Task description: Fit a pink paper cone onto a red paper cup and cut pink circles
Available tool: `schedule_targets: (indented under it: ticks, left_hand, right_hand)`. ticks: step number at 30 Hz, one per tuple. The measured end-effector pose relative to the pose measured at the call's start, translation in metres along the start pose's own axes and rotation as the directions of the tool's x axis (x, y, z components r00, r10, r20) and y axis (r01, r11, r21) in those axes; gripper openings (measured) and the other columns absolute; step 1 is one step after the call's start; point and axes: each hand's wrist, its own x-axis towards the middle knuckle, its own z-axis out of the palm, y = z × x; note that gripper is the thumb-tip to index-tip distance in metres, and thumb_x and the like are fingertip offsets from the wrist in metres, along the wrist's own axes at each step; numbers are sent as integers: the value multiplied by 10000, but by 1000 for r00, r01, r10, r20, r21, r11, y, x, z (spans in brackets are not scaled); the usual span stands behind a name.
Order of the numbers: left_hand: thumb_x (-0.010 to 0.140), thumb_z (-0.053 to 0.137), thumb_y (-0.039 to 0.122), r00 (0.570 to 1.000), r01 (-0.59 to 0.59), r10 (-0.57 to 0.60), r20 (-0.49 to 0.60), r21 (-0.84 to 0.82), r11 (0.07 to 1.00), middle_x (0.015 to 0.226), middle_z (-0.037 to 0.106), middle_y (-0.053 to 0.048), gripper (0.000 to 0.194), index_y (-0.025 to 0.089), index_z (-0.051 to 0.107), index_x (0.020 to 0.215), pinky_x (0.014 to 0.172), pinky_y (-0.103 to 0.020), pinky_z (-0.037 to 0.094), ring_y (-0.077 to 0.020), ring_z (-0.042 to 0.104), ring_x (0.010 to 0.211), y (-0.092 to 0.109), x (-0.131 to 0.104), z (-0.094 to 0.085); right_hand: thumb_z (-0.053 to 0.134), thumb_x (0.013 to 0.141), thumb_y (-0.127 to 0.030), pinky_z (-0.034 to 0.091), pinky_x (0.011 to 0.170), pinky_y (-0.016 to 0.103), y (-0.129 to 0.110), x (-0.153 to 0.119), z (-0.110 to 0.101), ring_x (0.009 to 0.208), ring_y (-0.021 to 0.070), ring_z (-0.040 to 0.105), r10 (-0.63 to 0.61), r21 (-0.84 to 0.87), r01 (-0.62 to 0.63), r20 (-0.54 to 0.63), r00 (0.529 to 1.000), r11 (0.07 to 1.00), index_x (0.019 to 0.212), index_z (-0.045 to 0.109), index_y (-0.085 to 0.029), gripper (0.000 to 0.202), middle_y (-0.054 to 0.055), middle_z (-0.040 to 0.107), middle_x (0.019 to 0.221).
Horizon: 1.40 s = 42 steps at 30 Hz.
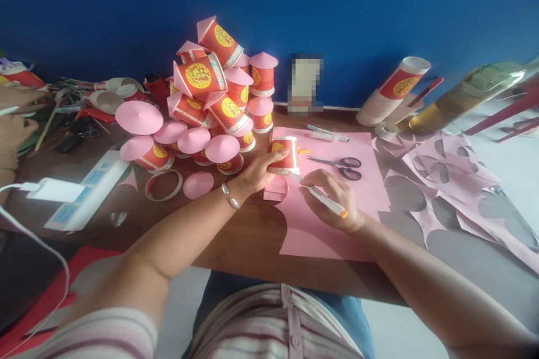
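My left hand [259, 173] is wrapped round a red paper cup [280, 155] with a yellow emblem and a white rim, holding it just above the table. In my right hand [332, 199] is a slim white pen-like tool [323, 199] with an orange end, its tip close to the cup's lower rim. A small orange stick-like piece [304, 151] shows beside the cup. Below both hands lies a pink paper sheet [328, 241], with black-handled scissors [348, 168] and a pink paper disc [277, 188] on it.
Several red cups with pink cone tops [197, 76] are stacked at left. A tape roll [164, 185] and power strip [90, 190] lie nearby. Pink offcuts [450, 165], a cup stack [391, 90] and a bottle [463, 98] are at right. Another person's hand [21, 104] shows far left.
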Motion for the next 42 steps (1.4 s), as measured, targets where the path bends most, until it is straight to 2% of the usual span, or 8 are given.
schedule_targets:
  ticks: [4,16,22,27,32,38,42]
  left_hand:
    - [891,723,450,1000,6,-6,-19,10,1000,1245,765,-117,396,183,779,1177,1132,-466,495,-349,607,1350,-2,0,-2]
    - [897,698,476,999,-4,2,44,58,998,1254,762,-120,424,185,779,1194,1077,-462,541,-358,638,1307,-1,1,0]
    - [872,717,465,999,-49,49,0,155,987,1261,760,-118,378,191,770,1127,1096,-489,536,-366,613,1336,-6,1,-10]
    - [863,726,449,999,-41,46,-29,146,988,1229,764,-122,372,180,754,1119,1084,-509,545,-370,617,1331,-7,1,-12]
    - [830,763,445,997,-6,15,-76,120,993,1124,779,-98,383,187,742,1111,1019,-480,582,-330,695,1209,-4,-1,-8]
    - [834,766,452,998,59,-57,-38,59,997,881,771,-80,346,146,746,995,948,-459,598,-318,767,1000,3,-2,0]
    - [829,777,459,996,92,-91,-26,25,995,881,779,-93,357,137,751,980,981,-469,576,-320,774,970,4,-2,0]
  right_hand:
    - [613,961,-114,541,585,266,0,0,-1,635,146,680,9,-19,-9,3,1000,1000,1013,599,-230,127,9,709,786]
    - [587,984,-147,525,574,263,2,-2,0,630,140,672,23,-21,-22,36,999,1000,987,598,-232,86,2,703,773]
    - [604,970,-140,528,585,265,3,-2,0,631,144,675,23,-54,-22,13,1000,998,1004,601,-235,101,0,707,779]
    - [609,977,-143,526,588,266,5,-2,1,623,142,666,14,-73,-14,-9,1000,997,1004,587,-232,95,1,700,766]
    - [604,987,-150,535,607,275,6,-2,1,634,144,666,14,-75,-15,-6,1000,997,1007,582,-234,89,2,699,775]
    - [605,977,-145,545,634,289,6,-4,1,661,154,682,36,-73,-36,-1,999,997,1026,612,-240,107,3,713,804]
    - [613,974,-143,539,622,289,7,-4,1,657,158,681,29,-62,-29,3,1000,998,1028,616,-239,111,7,710,801]
